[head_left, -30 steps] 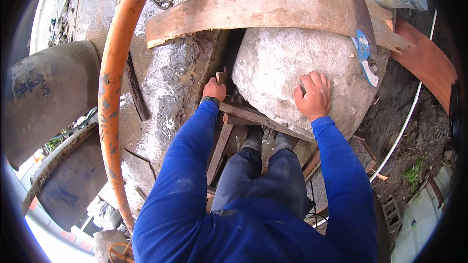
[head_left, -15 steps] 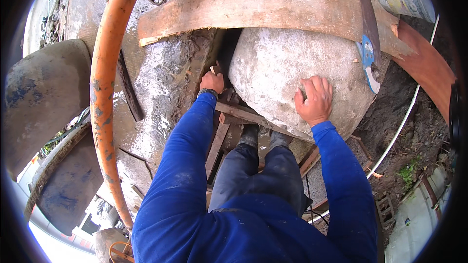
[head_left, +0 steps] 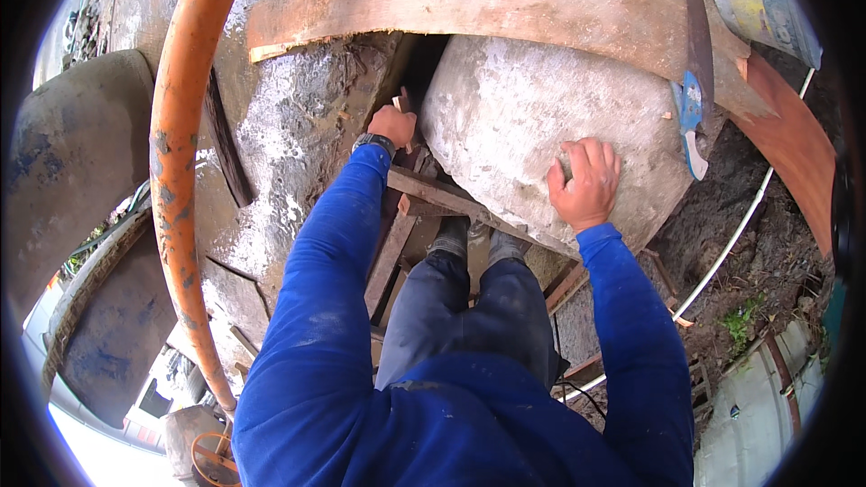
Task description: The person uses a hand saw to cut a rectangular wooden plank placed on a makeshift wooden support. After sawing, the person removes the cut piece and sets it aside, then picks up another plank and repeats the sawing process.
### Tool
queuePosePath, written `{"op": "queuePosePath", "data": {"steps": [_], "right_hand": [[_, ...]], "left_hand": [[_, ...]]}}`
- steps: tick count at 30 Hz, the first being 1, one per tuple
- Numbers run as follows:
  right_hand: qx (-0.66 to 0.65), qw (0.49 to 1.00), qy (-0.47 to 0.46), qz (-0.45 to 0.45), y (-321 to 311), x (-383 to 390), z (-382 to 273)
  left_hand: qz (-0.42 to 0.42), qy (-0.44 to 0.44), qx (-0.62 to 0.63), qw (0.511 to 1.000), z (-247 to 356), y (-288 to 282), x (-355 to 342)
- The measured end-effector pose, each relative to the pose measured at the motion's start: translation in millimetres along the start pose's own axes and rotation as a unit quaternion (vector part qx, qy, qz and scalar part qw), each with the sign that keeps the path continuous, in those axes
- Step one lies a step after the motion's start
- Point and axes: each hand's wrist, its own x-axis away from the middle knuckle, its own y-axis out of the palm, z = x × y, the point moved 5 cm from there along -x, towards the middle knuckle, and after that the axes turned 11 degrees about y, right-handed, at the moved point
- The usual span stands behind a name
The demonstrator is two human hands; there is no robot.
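Observation:
My left hand [head_left: 393, 126] is closed around a short, pale wooden stick [head_left: 402, 103] at the dark gap between two concrete masses. The stick shows above the fist and a little beside it; the rest is hidden. My right hand [head_left: 588, 182] rests on the pale concrete block [head_left: 514, 117], fingers slightly bent and apart, holding nothing. Across the top of that block lies a wide, curved wooden board [head_left: 469, 2]. A handsaw with a blue and white handle [head_left: 692, 117] rests over the board's right part, to the right of my right hand.
An orange, chipped metal pipe [head_left: 176, 153] arcs upward on the left. Narrow timbers [head_left: 451, 197] form a frame around my legs. Another reddish board [head_left: 794, 131], a white hose [head_left: 740, 230] and a bucket-like container [head_left: 762, 4] are at the right.
The view has shifted a little, so the board and blocks sit higher in the picture. More of the stick shows beside my left fist. My right hand stays on the block.

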Motion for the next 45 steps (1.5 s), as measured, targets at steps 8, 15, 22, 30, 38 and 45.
{"op": "queuePosePath", "data": {"steps": [8, 15, 22, 30, 38, 45], "right_hand": [[0.008, 1.0, 0.0, -0.002, 1, 0, -2], [0.01, 1.0, -0.002, -0.004, 2, 1, -2], [0.016, 1.0, -0.005, -0.003, 2, 1, -3], [0.02, 1.0, -0.003, -0.016, 4, 1, -1], [0.027, 1.0, -0.01, -0.001, 5, 1, 0], [0.017, 1.0, -0.001, -0.007, 5, 2, -1]], "left_hand": [[0.054, -0.096, 0.072, 0.991, -10, 20, 27], [0.067, -0.073, 0.063, 0.993, 1, 10, 31], [0.067, -0.056, 0.036, 0.996, 16, 0, 51], [0.074, -0.065, 0.043, 0.994, 24, 4, 62], [0.106, -0.085, 0.086, 0.987, 15, 13, 37], [0.132, -0.101, 0.098, 0.981, 15, 16, 30]]}}
